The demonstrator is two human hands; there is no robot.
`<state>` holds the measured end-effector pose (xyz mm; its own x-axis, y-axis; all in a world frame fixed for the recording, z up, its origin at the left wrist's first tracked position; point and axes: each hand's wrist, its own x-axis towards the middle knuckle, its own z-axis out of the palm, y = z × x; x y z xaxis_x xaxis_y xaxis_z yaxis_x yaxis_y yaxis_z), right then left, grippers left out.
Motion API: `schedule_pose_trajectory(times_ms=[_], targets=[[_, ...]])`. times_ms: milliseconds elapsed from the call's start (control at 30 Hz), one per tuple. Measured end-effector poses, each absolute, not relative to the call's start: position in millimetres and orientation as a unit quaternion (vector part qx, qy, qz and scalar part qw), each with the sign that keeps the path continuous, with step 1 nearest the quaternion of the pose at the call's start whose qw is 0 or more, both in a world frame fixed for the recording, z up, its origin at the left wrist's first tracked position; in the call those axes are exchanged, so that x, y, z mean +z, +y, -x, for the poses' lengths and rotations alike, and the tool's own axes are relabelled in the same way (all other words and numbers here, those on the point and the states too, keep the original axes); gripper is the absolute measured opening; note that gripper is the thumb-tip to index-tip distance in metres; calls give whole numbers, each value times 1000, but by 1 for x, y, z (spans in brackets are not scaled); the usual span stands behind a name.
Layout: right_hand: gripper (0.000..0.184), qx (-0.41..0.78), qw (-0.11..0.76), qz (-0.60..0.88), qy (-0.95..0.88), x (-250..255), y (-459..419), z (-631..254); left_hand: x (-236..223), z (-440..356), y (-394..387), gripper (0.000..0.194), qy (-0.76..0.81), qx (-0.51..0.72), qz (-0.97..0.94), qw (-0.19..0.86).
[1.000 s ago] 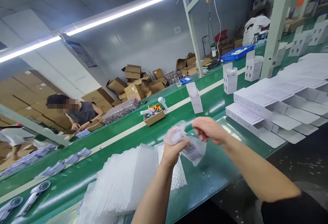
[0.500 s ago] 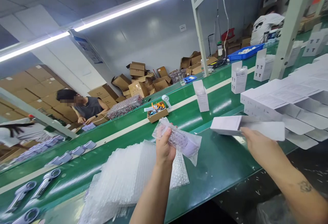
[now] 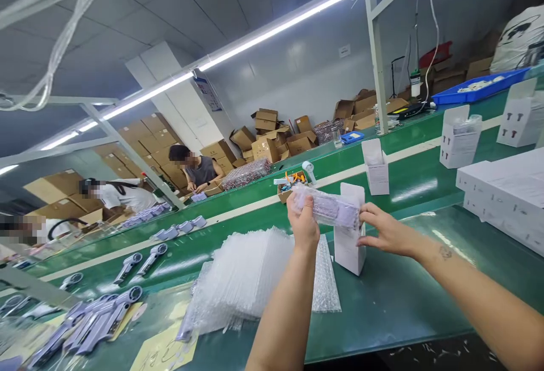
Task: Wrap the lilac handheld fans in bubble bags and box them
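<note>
My left hand [image 3: 304,221] is closed around a lilac handheld fan in a clear bubble bag [image 3: 331,208], held tilted above the bench. Below the bag's right end a white carton [image 3: 349,249] stands upright, its lid flap raised behind the bag. At the carton's right edge is my right hand [image 3: 378,226], with the thumb on the carton's side and the fingertips by the bag's end. The bag covers the carton's opening. A fanned stack of bubble bags [image 3: 244,277] lies left of the carton, partly behind my left forearm.
Several lilac handheld fans [image 3: 91,317] lie at lower left. Stacked white cartons [image 3: 505,190] occupy the right, and an upright open carton [image 3: 377,175] stands on the green conveyor belt. A small box of parts [image 3: 285,191] is behind my left hand. Co-workers [image 3: 199,170] sit across the line.
The white carton has gone from lying sideways in my right hand to standing upright on the bench. My left hand has brought the bagged fan over it. The view has swung left.
</note>
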<state>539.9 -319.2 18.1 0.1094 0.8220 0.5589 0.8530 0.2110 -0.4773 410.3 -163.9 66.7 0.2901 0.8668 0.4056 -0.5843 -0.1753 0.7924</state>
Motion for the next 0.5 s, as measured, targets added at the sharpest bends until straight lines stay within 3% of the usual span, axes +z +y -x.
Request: schedule_pose_trajectory(times_ms=[100, 233, 367, 500], targets=[[31, -86, 446, 632, -627, -2, -304, -527, 66, -404, -162, 36, 187, 631, -658, 367], [43, -144, 492, 636, -577, -21, -291, -500, 68, -410, -172, 32, 166, 577, -798, 54], [53, -100, 510, 648, -557, -32, -289, -490, 60, -418, -182, 21, 195, 400, -895, -7], [65, 16, 531, 665, -525, -43, -293, -492, 53, -397, -189, 42, 188, 252, -949, -6]])
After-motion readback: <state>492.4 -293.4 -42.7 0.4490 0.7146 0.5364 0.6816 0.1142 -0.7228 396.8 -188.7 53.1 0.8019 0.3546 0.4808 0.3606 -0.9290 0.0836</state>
